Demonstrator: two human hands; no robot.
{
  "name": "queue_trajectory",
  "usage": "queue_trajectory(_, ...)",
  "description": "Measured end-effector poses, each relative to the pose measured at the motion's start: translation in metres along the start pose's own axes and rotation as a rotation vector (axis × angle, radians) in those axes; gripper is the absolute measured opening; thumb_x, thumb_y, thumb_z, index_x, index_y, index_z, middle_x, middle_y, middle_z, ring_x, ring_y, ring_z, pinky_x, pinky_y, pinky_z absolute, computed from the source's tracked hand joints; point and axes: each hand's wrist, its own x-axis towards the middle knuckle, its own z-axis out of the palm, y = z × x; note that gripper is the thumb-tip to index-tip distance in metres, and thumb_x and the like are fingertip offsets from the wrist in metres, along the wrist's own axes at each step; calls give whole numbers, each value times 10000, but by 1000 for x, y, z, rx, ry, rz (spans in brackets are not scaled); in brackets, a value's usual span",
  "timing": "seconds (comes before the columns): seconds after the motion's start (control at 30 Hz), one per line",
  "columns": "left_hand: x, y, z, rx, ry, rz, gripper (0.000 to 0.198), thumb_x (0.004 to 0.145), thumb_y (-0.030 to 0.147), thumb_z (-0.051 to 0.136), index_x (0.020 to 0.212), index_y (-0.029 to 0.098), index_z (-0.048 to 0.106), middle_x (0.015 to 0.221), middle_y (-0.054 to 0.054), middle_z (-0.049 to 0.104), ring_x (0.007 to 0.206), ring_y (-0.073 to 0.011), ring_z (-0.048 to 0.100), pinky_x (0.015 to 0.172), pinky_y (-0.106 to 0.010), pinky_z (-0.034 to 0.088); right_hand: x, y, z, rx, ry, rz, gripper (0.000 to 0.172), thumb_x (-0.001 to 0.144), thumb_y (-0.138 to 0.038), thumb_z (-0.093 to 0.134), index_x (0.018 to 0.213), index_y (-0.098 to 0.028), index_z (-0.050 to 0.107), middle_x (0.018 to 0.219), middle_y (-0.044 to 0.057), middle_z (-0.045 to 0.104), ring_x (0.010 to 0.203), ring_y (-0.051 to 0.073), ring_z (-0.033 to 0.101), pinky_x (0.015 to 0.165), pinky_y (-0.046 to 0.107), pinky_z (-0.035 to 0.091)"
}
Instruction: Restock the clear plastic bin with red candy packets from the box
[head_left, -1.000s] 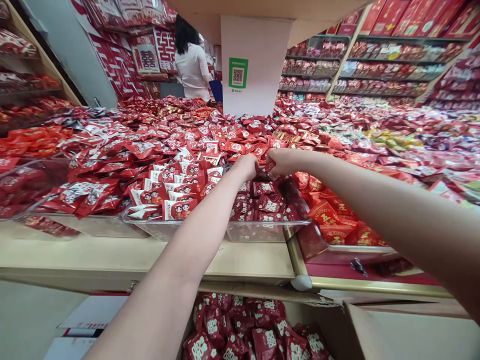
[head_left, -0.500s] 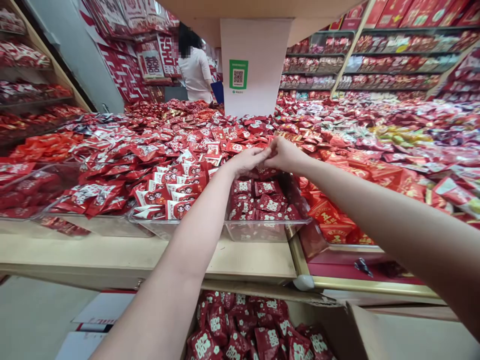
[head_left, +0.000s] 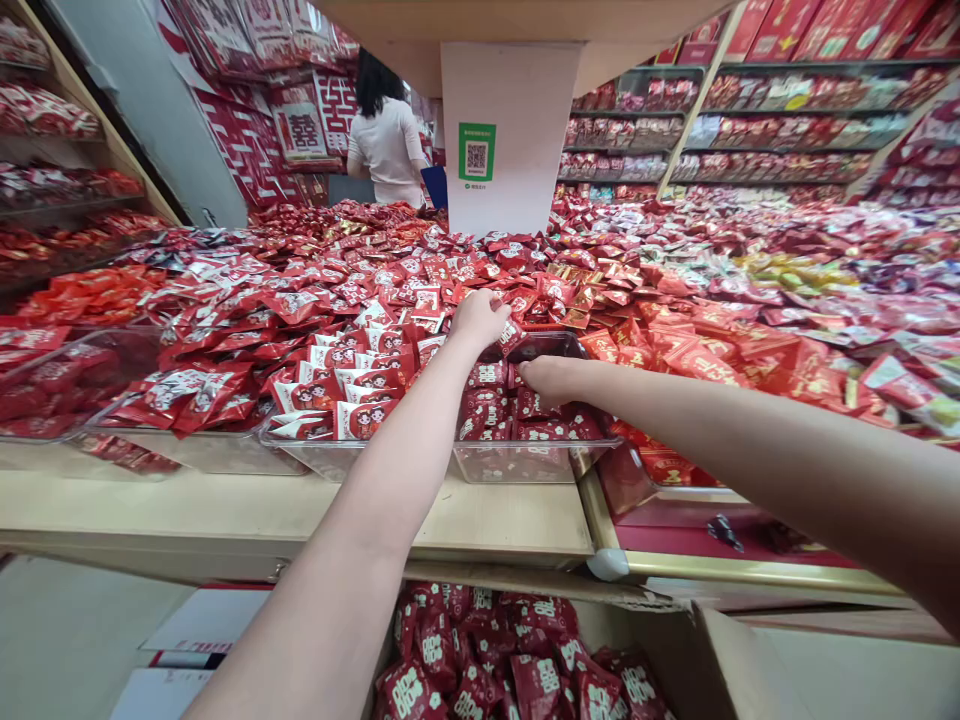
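Note:
My left hand (head_left: 482, 320) is over the back of a clear plastic bin (head_left: 536, 462), its fingers pinched on a small dark red candy packet (head_left: 511, 336) with white print. Lower and to the right, my right hand (head_left: 553, 380) reaches into the same bin. Its fingers are bent down against the wrapped candies; the fingertips are partly hidden, so what they grip does not show. Dark red candy packets (head_left: 540, 432) with white double-happiness characters lie in rows at the front of the bin. Part of the bin's black back wall shows behind my hands.
Below the counter edge, an open cardboard box (head_left: 709, 650) holds matching packets (head_left: 480, 650). To the left is a bin of bride-and-groom packets (head_left: 360, 385); bright red packets (head_left: 660, 455) lie right. A white post (head_left: 517, 140) bears a QR sign. A person (head_left: 386, 140) stands behind the counter.
My hands have come apart from where they met above the bin. The right hand has moved down and nearer into the bin; the left has shifted slightly left, with a packet now visible at its fingers.

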Motion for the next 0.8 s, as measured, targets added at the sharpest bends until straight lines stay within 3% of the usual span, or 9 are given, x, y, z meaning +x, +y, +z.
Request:
queue_trajectory(0.07,0,0,1,-28,-2,4,273,719,241,503,974,154,548,924,-75,604,856,-210,544,765,-305,387,-1,-1,-5,-134,-114,-35,345,612,-101,602,951,-42,587,936,156,620,861,231,584,696,252,426)
queue_trajectory(0.13,0,-1,2,-70,-23,23,314,727,193,485,1039,174,522,980,-64,599,879,-202,543,786,-302,385,-1,-2,-8,-171,-127,-28,294,668,-84,535,953,-40,592,943,158,619,874,227,580,703,250,419)
queue_trajectory(0.3,-1,0,9,-205,-141,86,250,702,58,448,881,147,599,948,-58,624,883,-181,550,803,-285,390,-5,14,-15,-136,-105,43,240,679,-181,547,893,-105,625,890,112,634,805,202,588,657,242,420)
queue_trajectory(0.43,-4,6,18,-353,-188,151,329,706,21,449,1006,140,514,1011,-63,593,914,-151,541,813,-264,387,-14,39,-39,-111,-1,259,274,703,-265,526,875,-75,626,807,129,636,772,210,582,658,273,422)
queue_trajectory(0.57,-4,9,29,-486,-276,178,362,733,18,428,1071,145,406,846,-34,614,738,-113,574,687,-238,428,-20,54,-56,38,191,284,417,715,-334,522,1064,-105,540,937,109,612,825,189,562,687,262,415)
queue_trajectory(0.8,-9,5,49,-548,-372,171,282,693,-41,415,878,172,421,658,28,554,584,-90,534,564,-210,409,-13,44,-48,15,35,304,385,660,-229,586,1028,-118,575,872,82,629,810,190,569,655,241,415)
